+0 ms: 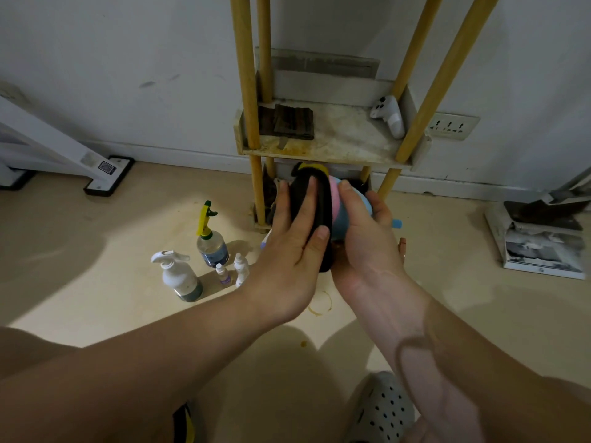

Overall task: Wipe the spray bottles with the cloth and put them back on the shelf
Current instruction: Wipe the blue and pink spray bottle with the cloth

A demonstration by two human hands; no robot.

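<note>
My left hand (295, 233) grips a black spray bottle (319, 206) with a yellow top, held in front of the shelf's lower level. My right hand (367, 241) holds a pink and blue cloth (338, 215) against the bottle's right side. On the floor to the left stand a white trigger bottle (179, 278), a clear bottle with a yellow-green sprayer (211, 243) and two small white bottles (223, 274) (241, 270). The shelf (339, 145) is a stained board on yellow wooden poles against the wall.
A white controller (388, 115) and a dark wooden block (292, 121) lie on the shelf. A wall socket (451, 126) is right of it. A white stand foot (108, 175) sits at left, a dustpan on papers (543, 244) at right, a grey perforated shoe (383, 407) below.
</note>
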